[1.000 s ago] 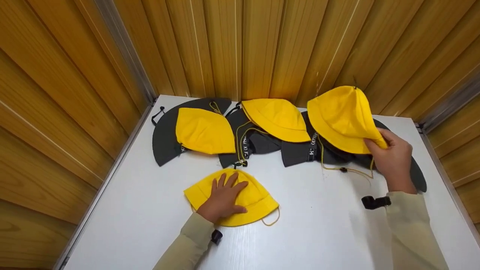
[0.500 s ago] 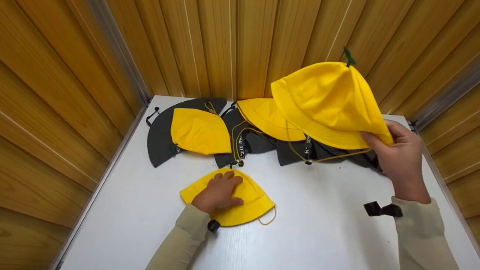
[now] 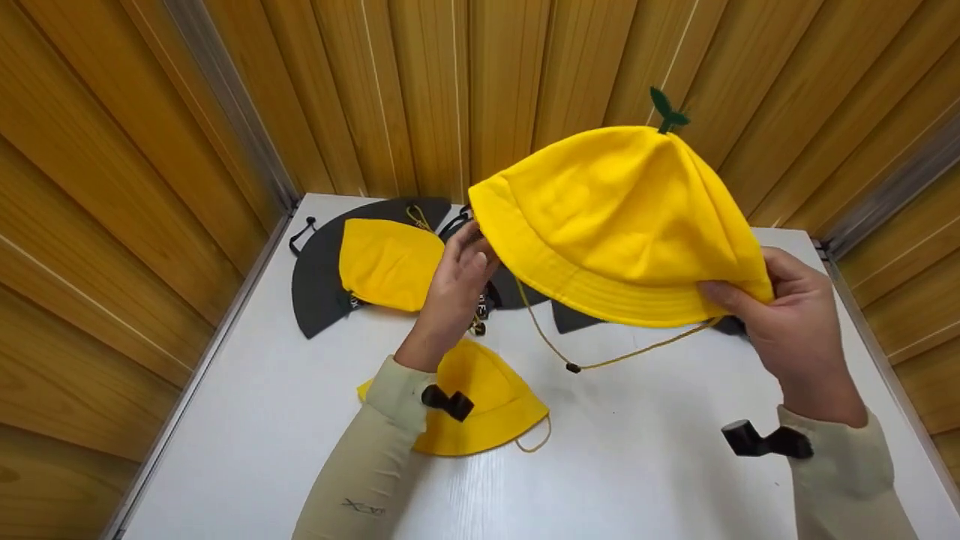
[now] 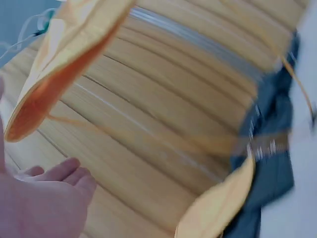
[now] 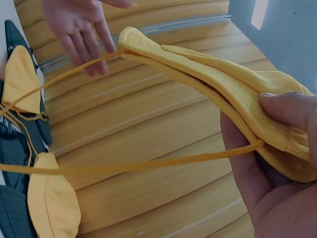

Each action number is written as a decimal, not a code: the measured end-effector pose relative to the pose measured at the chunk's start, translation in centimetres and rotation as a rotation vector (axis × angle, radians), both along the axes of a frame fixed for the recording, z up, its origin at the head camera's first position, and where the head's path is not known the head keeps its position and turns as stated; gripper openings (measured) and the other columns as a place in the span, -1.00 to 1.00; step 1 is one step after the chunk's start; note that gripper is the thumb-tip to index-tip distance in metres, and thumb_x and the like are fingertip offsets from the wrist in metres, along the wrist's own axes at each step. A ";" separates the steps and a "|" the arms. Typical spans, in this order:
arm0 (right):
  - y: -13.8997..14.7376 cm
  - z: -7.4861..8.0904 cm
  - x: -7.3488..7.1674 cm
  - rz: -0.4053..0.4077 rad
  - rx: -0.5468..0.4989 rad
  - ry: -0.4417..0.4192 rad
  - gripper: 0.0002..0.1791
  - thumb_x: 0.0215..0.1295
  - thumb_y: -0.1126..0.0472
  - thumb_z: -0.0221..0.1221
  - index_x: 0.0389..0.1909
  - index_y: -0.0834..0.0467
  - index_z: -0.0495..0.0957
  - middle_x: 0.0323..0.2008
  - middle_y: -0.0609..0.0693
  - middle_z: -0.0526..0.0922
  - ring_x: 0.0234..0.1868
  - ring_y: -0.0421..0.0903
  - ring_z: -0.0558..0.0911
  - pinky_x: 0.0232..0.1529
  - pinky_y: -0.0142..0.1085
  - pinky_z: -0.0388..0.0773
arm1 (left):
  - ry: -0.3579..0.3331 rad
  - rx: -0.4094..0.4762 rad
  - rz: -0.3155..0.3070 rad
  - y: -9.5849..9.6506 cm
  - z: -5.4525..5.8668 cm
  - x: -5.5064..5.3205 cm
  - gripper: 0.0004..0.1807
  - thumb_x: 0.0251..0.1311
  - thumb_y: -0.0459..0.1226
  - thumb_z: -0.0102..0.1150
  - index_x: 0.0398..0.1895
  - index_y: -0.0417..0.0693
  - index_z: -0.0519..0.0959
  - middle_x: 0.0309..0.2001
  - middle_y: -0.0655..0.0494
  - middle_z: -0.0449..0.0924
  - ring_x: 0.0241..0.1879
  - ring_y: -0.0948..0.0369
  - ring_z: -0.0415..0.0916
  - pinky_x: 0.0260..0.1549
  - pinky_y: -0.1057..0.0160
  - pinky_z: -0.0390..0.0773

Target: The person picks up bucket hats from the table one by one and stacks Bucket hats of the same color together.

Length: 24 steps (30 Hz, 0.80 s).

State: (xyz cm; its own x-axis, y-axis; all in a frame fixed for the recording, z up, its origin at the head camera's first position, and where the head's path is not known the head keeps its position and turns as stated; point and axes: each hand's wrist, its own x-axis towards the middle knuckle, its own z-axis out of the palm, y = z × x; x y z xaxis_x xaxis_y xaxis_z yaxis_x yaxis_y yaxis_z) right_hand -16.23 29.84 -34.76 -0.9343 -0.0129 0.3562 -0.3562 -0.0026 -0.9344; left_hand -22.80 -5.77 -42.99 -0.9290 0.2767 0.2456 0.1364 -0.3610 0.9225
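Note:
A yellow bucket hat (image 3: pixel 615 225) with a green sprout on its crown is held up above the table, brim downward. My right hand (image 3: pixel 799 322) pinches its right brim end, thumb in front and fingers behind, as the right wrist view shows. A yellow chin cord (image 5: pixel 148 162) with a dark toggle hangs below it. My left hand (image 3: pixel 454 289) is at the left brim end; in the left wrist view its fingers (image 4: pixel 64 171) are extended, with a gap to the brim. Beneath the left wrist, a second yellow hat (image 3: pixel 487 405) lies flat on the white table, partly hidden by the forearm.
Toward the back of the table (image 3: pixel 247 420) lie dark grey hats (image 3: pixel 315 292), with a smaller yellow hat (image 3: pixel 390 262) on the left one. The lifted hat hides much of that row. Wooden panel walls (image 3: pixel 510 90) enclose the back and sides.
My right hand has lifted the yellow hat off the dark hat at right and brought it left, toward me. My left hand has risen from the lower yellow hat to the lifted one's left brim.

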 end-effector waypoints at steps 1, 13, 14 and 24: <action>-0.2 -0.1 0.0 0.030 -0.006 0.004 -0.51 0.26 0.59 0.24 0.23 0.43 0.51 0.10 0.12 0.65 -0.02 -0.08 0.69 0.00 -0.36 0.70 | -0.021 0.113 -0.017 0.1 0.5 -0.1 0.00 0.31 0.22 0.22 0.60 -0.02 0.00 0.51 0.00 0.28 0.47 0.14 0.31 0.51 0.14 0.30; -2.7 -0.2 0.6 0.188 0.001 -0.039 -0.57 0.31 0.61 0.17 0.20 0.45 0.49 0.06 0.15 0.62 -0.07 -0.06 0.69 -0.01 -0.30 0.73 | -0.252 0.309 0.079 -1.4 5.0 0.6 -0.46 0.39 -0.16 0.27 0.30 -0.17 0.36 0.06 -0.06 0.54 0.09 0.06 0.66 0.12 0.08 0.67; -3.1 -0.2 0.6 0.198 -0.005 -0.048 -0.56 0.31 0.60 0.17 0.21 0.44 0.48 0.06 0.15 0.61 -0.06 -0.05 0.69 0.01 -0.29 0.73 | -0.252 0.292 0.100 -1.8 5.2 0.8 -0.52 0.43 -0.20 0.22 0.30 -0.18 0.36 0.07 -0.07 0.54 0.10 0.04 0.67 0.12 0.06 0.67; -7.7 -3.3 0.0 0.196 0.005 -0.224 -0.47 0.36 0.38 0.29 0.33 0.23 0.43 0.11 0.19 0.58 -0.04 0.00 0.71 0.00 -0.16 0.75 | -0.185 0.174 0.281 -6.7 4.3 2.6 -0.56 0.42 -0.26 0.23 0.25 -0.18 0.35 0.03 -0.08 0.49 0.00 0.08 0.67 0.09 0.09 0.69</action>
